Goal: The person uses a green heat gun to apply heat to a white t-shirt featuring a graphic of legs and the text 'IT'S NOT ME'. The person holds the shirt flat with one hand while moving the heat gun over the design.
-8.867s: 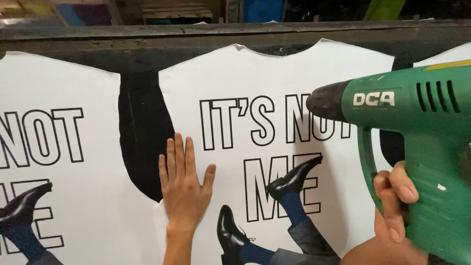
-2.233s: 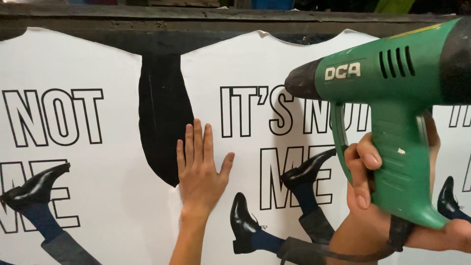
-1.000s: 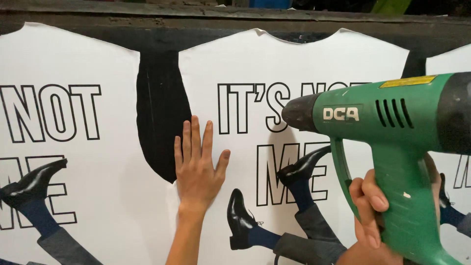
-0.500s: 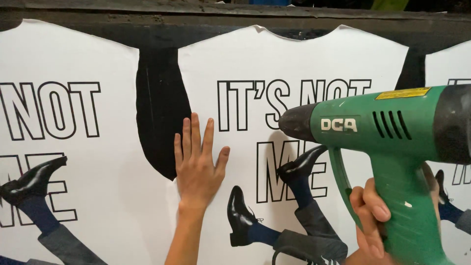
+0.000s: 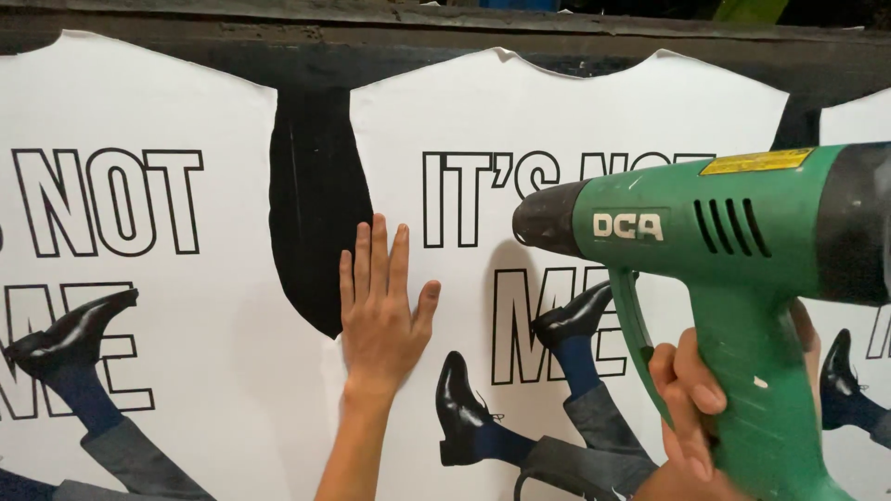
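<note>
Now the left hand point(image 5: 379, 320) presses the white sheet point(image 5: 557, 121), heat gun point(image 5: 733, 269) rightward.

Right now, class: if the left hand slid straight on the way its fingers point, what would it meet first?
The left hand lies flat on the middle white sheet, fingers pointing up. It would probably cross only bare white sheet, then reach the dark beam above; the black gap lies just beside that line.

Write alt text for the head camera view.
The right hand grips a green heat gun aimed left across a white printed sheet, while the left hand presses flat on that sheet's left edge, beside a black gap.
</note>
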